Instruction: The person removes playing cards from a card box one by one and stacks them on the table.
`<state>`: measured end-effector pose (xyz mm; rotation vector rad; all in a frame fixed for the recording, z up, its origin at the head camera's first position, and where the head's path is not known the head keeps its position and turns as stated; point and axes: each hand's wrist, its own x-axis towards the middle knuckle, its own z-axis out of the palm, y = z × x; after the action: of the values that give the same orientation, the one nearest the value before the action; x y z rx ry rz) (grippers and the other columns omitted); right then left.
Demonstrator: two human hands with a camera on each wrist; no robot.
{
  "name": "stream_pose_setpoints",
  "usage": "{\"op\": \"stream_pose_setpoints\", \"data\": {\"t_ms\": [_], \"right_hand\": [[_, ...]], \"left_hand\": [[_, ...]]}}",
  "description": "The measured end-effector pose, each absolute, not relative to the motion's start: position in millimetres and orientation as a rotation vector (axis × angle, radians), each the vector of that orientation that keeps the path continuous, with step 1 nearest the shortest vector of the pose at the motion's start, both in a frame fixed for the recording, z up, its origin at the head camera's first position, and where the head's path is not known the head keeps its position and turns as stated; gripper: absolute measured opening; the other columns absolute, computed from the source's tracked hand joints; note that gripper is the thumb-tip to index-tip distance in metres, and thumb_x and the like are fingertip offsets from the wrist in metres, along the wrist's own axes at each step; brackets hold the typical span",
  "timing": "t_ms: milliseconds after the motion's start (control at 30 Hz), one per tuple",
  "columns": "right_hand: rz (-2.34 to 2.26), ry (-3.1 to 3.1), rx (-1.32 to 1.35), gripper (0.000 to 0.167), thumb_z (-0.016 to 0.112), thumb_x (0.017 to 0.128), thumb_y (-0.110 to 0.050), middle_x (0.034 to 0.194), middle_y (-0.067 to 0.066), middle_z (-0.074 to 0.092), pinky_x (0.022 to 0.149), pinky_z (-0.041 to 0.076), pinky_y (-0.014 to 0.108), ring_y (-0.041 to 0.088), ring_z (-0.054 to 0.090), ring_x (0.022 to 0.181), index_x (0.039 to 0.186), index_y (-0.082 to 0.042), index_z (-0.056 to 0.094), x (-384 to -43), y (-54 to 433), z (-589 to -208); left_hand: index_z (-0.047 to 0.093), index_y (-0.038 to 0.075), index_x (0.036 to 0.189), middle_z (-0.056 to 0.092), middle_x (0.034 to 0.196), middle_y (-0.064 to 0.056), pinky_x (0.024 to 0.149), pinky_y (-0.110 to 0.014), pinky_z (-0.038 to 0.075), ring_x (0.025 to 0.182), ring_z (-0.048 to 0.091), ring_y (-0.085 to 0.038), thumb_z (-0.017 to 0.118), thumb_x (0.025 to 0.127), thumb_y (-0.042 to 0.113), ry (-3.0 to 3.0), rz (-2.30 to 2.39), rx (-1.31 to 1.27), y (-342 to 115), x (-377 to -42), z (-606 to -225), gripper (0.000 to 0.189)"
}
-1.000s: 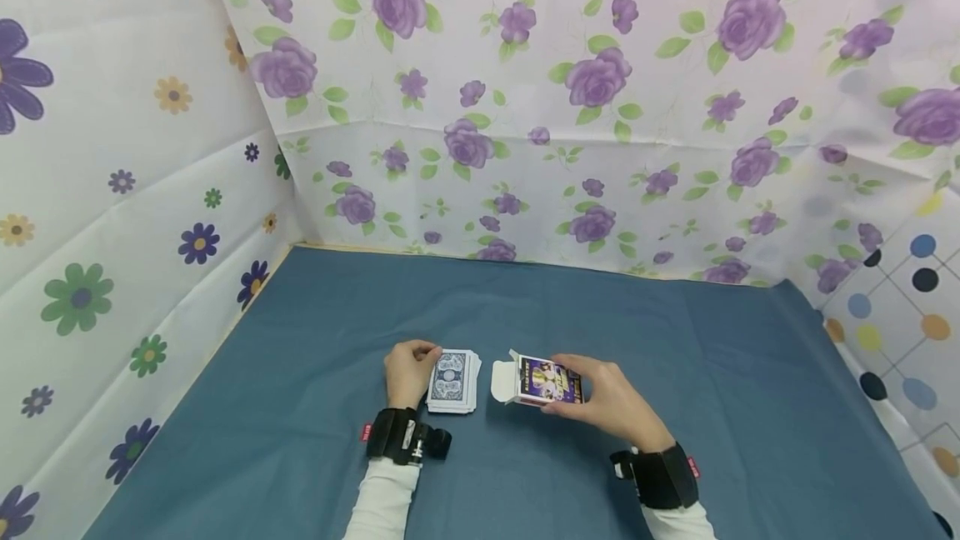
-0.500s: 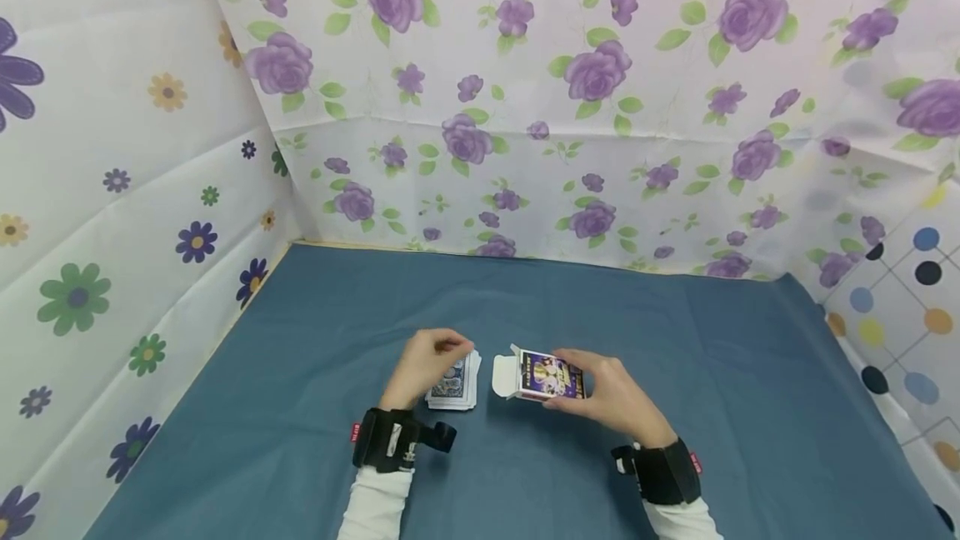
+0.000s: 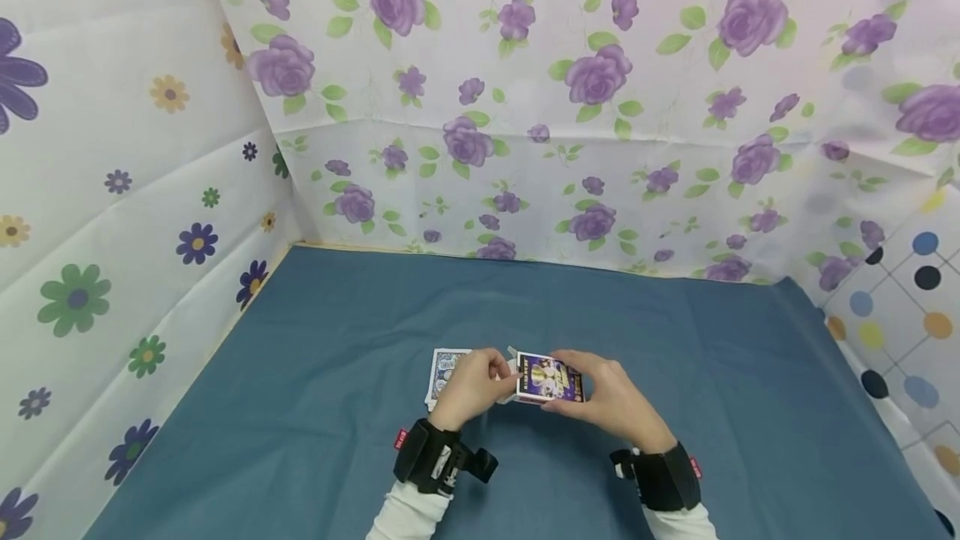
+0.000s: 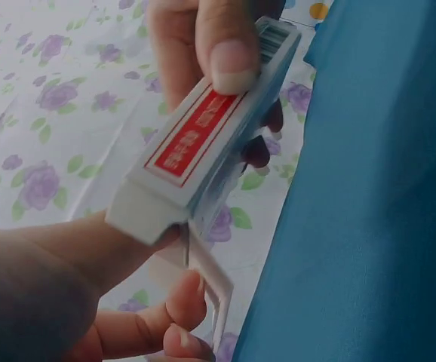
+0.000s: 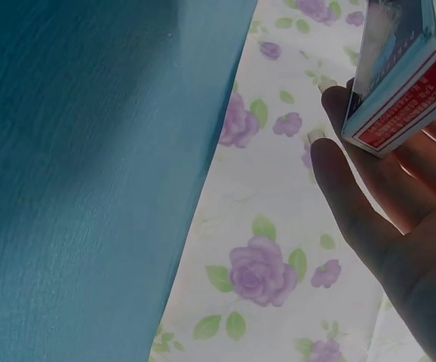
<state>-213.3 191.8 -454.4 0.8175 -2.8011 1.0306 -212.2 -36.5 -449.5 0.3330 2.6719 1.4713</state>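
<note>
A purple-and-white playing card box [image 3: 551,378] is held by my right hand [image 3: 615,402], thumb on one narrow side and fingers on the other. In the left wrist view, the box's red-labelled side [image 4: 191,139] faces up under the right thumb [image 4: 231,64]. My left hand [image 3: 471,388] is at the box's open end, its thumb tip at the mouth and its curled fingers beside the white flap [image 4: 212,275]. Beneath the left hand lies a stack of blue-backed playing cards [image 3: 442,365], partly covered by it. The right wrist view shows the box's closed end [image 5: 403,105] against the right fingers.
A blue cloth [image 3: 360,315] covers the table. Behind it hangs a curtain with purple roses [image 3: 465,140], and a flowered sheet [image 3: 127,215] stands along the left. A dotted sheet [image 3: 918,332] borders the right side.
My left hand has moved right from the left edge of the card stack, across it, to the open flap of the box. The right hand and box stay nearly in place.
</note>
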Motion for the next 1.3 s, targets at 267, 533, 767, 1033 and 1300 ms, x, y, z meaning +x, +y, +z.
{"op": "stream_pose_setpoints", "data": {"t_ms": [267, 533, 767, 1033, 1300], "right_hand": [[1.031, -2.795, 0.806, 0.068, 0.074, 0.079, -0.050, 0.128, 0.007, 0.063, 0.081, 0.053, 0.039, 0.022, 0.064, 0.109, 0.133, -0.010, 0.058, -213, 192, -457], [1.030, -2.794, 0.786, 0.068, 0.075, 0.079, -0.048, 0.129, 0.009, 0.063, 0.080, 0.053, 0.040, 0.021, 0.064, 0.107, 0.133, -0.011, 0.058, -212, 192, -458], [0.987, -2.818, 0.752, 0.069, 0.078, 0.078, -0.046, 0.128, 0.009, 0.063, 0.079, 0.053, 0.039, 0.020, 0.064, 0.107, 0.133, -0.011, 0.058, -213, 192, -457], [0.979, -2.814, 0.782, 0.070, 0.077, 0.078, -0.048, 0.128, 0.010, 0.064, 0.080, 0.052, 0.041, 0.020, 0.063, 0.108, 0.133, -0.009, 0.058, -214, 192, -458], [0.968, -2.817, 0.788, 0.070, 0.077, 0.078, -0.047, 0.129, 0.010, 0.063, 0.080, 0.052, 0.039, 0.021, 0.063, 0.109, 0.133, -0.008, 0.058, -213, 190, -458]], "left_hand": [[0.069, 0.002, 0.076, 0.051, 0.058, 0.003, 0.048, -0.024, 0.030, 0.049, 0.040, -0.010, 0.069, 0.089, 0.016, 2.446, 1.603, 0.324, -44, -217, -452, 0.019], [0.069, -0.002, 0.080, 0.046, 0.062, -0.001, 0.056, -0.027, 0.031, 0.054, 0.035, -0.012, 0.065, 0.093, 0.020, 2.293, 1.658, 0.350, -61, -223, -451, 0.026], [0.065, -0.003, 0.083, 0.040, 0.063, 0.001, 0.058, -0.027, 0.031, 0.055, 0.034, -0.014, 0.057, 0.098, 0.019, 2.283, 1.626, 0.423, -83, -228, -450, 0.027], [0.057, -0.012, 0.107, 0.062, 0.066, -0.004, 0.076, -0.036, 0.055, 0.077, 0.072, -0.028, 0.048, 0.101, 0.010, 2.061, 1.798, 0.337, -106, -229, -450, 0.024], [0.049, -0.011, 0.130, 0.067, 0.102, -0.018, 0.078, -0.031, 0.054, 0.079, 0.064, -0.015, 0.051, 0.098, 0.005, 2.046, 1.886, 0.345, -120, -231, -452, 0.036]]}}
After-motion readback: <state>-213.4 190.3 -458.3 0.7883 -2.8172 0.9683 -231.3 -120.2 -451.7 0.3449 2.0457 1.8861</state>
